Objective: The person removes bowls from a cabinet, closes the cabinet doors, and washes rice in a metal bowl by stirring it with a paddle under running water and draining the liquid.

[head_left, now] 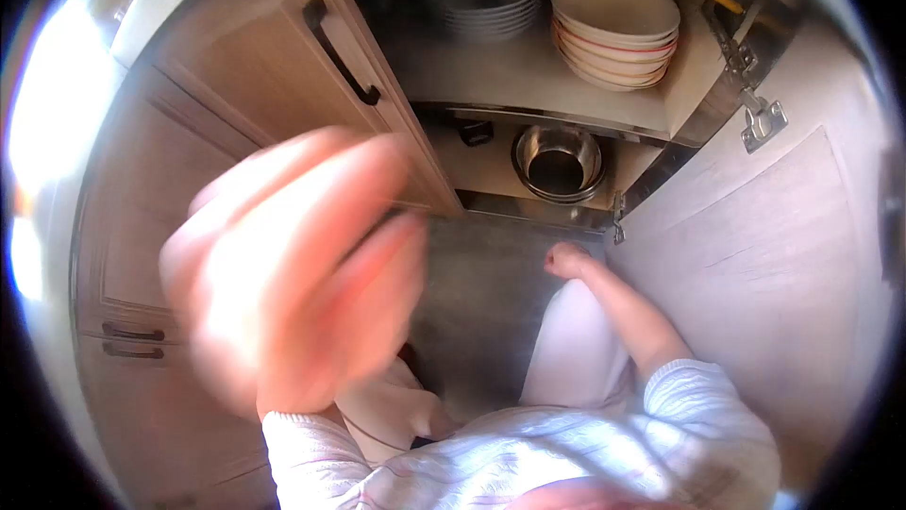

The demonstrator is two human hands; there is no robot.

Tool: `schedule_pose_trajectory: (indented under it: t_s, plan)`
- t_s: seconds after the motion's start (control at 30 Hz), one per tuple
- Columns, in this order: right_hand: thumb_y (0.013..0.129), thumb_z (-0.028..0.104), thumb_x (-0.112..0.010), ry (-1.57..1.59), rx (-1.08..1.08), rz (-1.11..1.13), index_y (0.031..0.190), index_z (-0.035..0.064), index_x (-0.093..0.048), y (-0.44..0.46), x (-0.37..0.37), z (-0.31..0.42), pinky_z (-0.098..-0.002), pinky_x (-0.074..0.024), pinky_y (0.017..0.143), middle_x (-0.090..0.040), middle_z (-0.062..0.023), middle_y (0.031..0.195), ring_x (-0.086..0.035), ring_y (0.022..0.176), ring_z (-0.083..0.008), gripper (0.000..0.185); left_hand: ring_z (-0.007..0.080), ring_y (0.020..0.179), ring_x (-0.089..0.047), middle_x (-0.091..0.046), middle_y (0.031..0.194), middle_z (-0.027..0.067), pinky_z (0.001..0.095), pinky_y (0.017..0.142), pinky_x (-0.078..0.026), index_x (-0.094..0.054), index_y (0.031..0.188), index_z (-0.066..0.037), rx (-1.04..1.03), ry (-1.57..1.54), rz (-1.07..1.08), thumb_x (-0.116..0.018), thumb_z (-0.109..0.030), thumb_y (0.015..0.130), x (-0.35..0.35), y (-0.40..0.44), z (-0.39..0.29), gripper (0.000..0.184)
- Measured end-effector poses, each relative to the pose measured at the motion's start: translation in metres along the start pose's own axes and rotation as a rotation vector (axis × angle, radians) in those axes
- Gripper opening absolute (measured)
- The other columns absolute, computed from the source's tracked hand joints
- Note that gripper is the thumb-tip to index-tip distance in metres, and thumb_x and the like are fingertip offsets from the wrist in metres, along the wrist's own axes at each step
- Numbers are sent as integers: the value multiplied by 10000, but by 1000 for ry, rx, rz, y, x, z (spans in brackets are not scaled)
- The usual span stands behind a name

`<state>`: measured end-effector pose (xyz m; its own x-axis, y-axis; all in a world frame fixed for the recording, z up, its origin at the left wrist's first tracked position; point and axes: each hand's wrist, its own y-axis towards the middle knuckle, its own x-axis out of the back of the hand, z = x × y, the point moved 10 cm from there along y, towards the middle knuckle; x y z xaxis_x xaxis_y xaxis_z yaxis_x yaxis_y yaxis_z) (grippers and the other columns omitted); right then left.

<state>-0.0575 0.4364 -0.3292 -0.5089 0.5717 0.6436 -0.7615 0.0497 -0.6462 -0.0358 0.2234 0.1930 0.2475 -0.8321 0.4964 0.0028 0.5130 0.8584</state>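
Note:
My left hand (302, 265) is raised close to the camera and smeared by motion. Its fingers look curled in with the thumb against them; whether anything lies inside is hidden. My right hand (566, 260) rests on my bent knee (576, 331) in a loose fist, with nothing seen in it. Beyond my knees the cabinet stands open. On its upper shelf (519, 85) are a stack of cream bowls (618, 24) with red rims and a stack of white dishes (486, 0) in shadow. Nested metal bowls (560, 163) sit on the lower shelf.
An open cabinet door (755, 255) flanks my right arm, held by metal hinges (763, 123). Left of the opening is a wooden door (274, 66) with a black handle (340, 52). A small dark object (475, 131) lies beside the metal bowls. Grey floor (481, 321) shows below.

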Motion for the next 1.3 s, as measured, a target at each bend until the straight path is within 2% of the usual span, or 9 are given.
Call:
schedule_pose_trajectory:
  t_s: [0.07, 0.1, 0.17, 0.2, 0.27, 0.4, 0.67, 0.97, 1.3]
  plan:
    - [719, 244, -566, -5, -13, -9, 931, 88, -657, -1, 1, -2, -377, -466, 816, -631, -125, 988, -594, 952, -277, 278, 268, 820, -566, -566, 870, 85, 323, 759, -459, -608, 804, -29, 21, 101, 119, -627, -78, 701, -93, 4, 21, 115]
    - [710, 240, -561, -15, 19, -41, 896, 96, -661, 1, 2, -1, -380, -476, 777, -646, -124, 913, -615, 874, -279, 255, 270, 931, -524, -568, 887, 97, 379, 869, -410, -623, 807, -41, 2, 98, 244, -601, -69, 686, -137, -13, 43, 127]
    - [702, 240, -559, 41, 26, -26, 869, 98, -661, 6, -2, -9, -384, -482, 739, -651, -118, 846, -624, 805, -274, 241, 293, 1092, -473, -581, 1016, 120, 476, 1008, -267, -654, 883, -36, -24, 421, 765, -581, -90, 715, -212, -55, 83, 190]
    - [699, 240, -557, 71, 29, -18, 855, 99, -660, 8, -4, -11, -386, -484, 720, -654, -114, 813, -628, 770, -271, 234, 267, 1055, -493, -597, 981, 113, 472, 1042, -199, -672, 829, -47, 60, 564, 1048, -546, -102, 742, -227, -77, 104, 163]
    - [692, 233, -553, 66, 47, -32, 835, 99, -659, 8, -6, -10, -384, -485, 686, -652, -105, 764, -628, 710, -261, 223, 201, 916, -518, -631, 794, 70, 354, 939, -253, -688, 756, -107, 2, 695, 1382, -537, -140, 755, -227, -107, 116, 155]
    - [707, 247, -557, 48, 77, -33, 842, 92, -660, 8, -6, -8, -374, -485, 661, -653, -98, 748, -630, 657, -236, 229, 192, 869, -517, -631, 756, 59, 316, 860, -280, -676, 693, -100, 28, 663, 1340, -567, -167, 720, -191, -118, 84, 130]
    - [779, 255, -593, 141, 86, -26, 909, 81, -647, 22, -15, -9, -306, -494, 579, -640, -80, 707, -610, 550, -164, 224, 231, 855, -496, -570, 725, 72, 372, 761, -359, -650, 630, -67, 231, 511, 1276, -613, -190, 691, -77, -170, 48, 143]
    - [746, 215, -587, 170, 45, -55, 847, 91, -664, 31, -7, 1, -329, -494, 611, -649, -71, 676, -629, 563, -167, 178, 276, 741, -536, -521, 733, 91, 388, 645, -437, -581, 675, -53, 660, 708, 916, -647, -81, 659, 51, -248, 119, 74]
    - [738, 225, -577, 161, 23, -1, 842, 108, -662, 38, -11, 13, -334, -495, 638, -653, -77, 720, -632, 592, -174, 177, 306, 782, -567, -565, 798, 127, 398, 670, -472, -629, 706, -32, 808, 963, 1002, -614, -59, 696, 125, -312, 186, 32]
